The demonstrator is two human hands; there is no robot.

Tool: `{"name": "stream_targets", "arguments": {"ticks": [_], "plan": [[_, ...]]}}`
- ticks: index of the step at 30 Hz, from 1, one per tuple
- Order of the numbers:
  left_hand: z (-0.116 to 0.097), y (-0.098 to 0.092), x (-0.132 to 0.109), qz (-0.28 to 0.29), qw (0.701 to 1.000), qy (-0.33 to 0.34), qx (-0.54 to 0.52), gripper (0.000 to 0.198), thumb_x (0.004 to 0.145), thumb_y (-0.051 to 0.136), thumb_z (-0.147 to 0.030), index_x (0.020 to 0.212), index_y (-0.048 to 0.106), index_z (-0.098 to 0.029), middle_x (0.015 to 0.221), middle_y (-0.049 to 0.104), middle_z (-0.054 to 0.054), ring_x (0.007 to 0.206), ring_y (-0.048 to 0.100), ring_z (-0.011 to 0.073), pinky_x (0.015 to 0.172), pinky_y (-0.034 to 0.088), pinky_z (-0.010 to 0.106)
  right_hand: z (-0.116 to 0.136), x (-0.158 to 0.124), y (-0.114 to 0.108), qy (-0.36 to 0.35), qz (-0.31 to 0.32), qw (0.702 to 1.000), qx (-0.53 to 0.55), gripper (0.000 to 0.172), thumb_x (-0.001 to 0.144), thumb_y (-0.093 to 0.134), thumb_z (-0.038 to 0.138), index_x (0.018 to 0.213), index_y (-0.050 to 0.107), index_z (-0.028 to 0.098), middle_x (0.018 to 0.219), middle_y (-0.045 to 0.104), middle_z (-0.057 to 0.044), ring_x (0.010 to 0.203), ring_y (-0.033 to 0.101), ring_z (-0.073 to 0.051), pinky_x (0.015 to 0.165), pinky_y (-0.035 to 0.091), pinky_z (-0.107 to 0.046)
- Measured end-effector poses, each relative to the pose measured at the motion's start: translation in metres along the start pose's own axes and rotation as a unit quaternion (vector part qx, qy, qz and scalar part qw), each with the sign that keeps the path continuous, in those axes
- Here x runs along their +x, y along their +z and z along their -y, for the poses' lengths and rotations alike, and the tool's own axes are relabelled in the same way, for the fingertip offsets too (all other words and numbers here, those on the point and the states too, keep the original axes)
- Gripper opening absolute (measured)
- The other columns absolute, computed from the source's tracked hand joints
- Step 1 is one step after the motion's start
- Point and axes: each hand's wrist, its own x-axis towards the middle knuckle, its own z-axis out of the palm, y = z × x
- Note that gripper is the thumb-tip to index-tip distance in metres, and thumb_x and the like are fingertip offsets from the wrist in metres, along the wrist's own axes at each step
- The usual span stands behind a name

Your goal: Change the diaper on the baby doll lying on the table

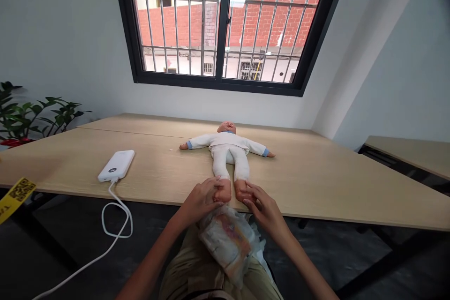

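Note:
A baby doll (pixel 228 150) in a white suit lies on its back on the wooden table (pixel 316 183), arms spread, feet at the near edge. My left hand (pixel 201 199) is wrapped round the doll's left-side foot. My right hand (pixel 262 204) rests its fingers against the other foot, partly curled. A folded diaper (pixel 227 239) in a clear wrapper lies on my lap just below the table edge, between my forearms.
A white power bank (pixel 116 165) lies on the table to the left, its white cable (pixel 116 225) hanging off the edge. A potted plant (pixel 24 119) stands at far left. A yellow tag (pixel 14 195) sits at the table's left edge. A barred window (pixel 225 23) fills the wall behind.

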Motion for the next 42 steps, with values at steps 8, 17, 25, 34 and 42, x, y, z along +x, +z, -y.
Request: {"name": "stream_targets", "arguments": {"ticks": [8, 17, 25, 34, 42], "plan": [[0.000, -0.010, 0.000, 0.008, 1.000, -0.011, -0.024, 0.043, 0.076, 0.078, -0.033, 0.114, 0.059, -0.022, 0.131, 0.059, 0.007, 0.125, 0.052, 0.0241, 0.106, 0.041, 0.035, 0.009, 0.001, 0.002, -0.004, 0.030, 0.999, 0.037, 0.029, 0.095, 0.048, 0.033, 0.114, 0.067, 0.022, 0.136, 0.058, -0.011, 0.127, 0.055, -0.025, 0.103, 0.049, -0.044], [0.004, -0.007, 0.001, 0.001, 0.999, -0.014, -0.036, 0.041, 0.077, 0.076, -0.031, 0.114, 0.060, -0.022, 0.135, 0.057, 0.008, 0.129, 0.051, 0.0246, 0.109, 0.039, 0.038, 0.000, 0.000, 0.000, 0.029, 0.029, 0.996, 0.081, 0.034, 0.092, 0.056, 0.038, 0.122, 0.061, 0.022, 0.138, 0.057, -0.010, 0.121, 0.059, -0.024, 0.098, 0.053, -0.040], [-0.009, 0.028, -0.049, -0.175, 0.983, 0.010, 0.052, 0.023, 0.091, 0.060, -0.030, 0.113, 0.061, -0.022, 0.122, 0.062, 0.010, 0.120, 0.056, 0.0239, 0.103, 0.045, 0.039, 0.019, -0.050, 0.005, -0.065, -0.145, 0.981, -0.115, 0.026, 0.092, 0.059, 0.031, 0.115, 0.058, 0.021, 0.112, 0.065, -0.013, 0.102, 0.064, -0.023, 0.086, 0.054, -0.037], [0.017, 0.054, -0.098, -0.074, 0.970, -0.216, -0.083, 0.068, 0.079, 0.067, -0.059, 0.129, 0.054, -0.015, 0.131, 0.059, 0.017, 0.124, 0.055, 0.0317, 0.106, 0.042, 0.046, -0.021, -0.071, 0.012, 0.107, 0.058, 0.986, -0.111, 0.046, 0.086, 0.061, 0.050, 0.116, 0.065, 0.015, 0.115, 0.069, -0.016, 0.112, 0.062, -0.033, 0.096, 0.048, -0.045], [0.001, 0.034, -0.087, 0.026, 0.903, -0.264, -0.339, 0.097, 0.075, 0.021, -0.093, 0.073, 0.071, -0.010, 0.070, 0.069, 0.013, 0.065, 0.065, 0.0225, 0.073, 0.052, 0.037, 0.070, -0.062, 0.010, 0.091, 0.290, 0.933, 0.193, 0.035, 0.086, 0.063, 0.047, 0.110, 0.071, 0.022, 0.112, 0.070, -0.007, 0.107, 0.064, -0.025, 0.097, 0.046, -0.035]]}}
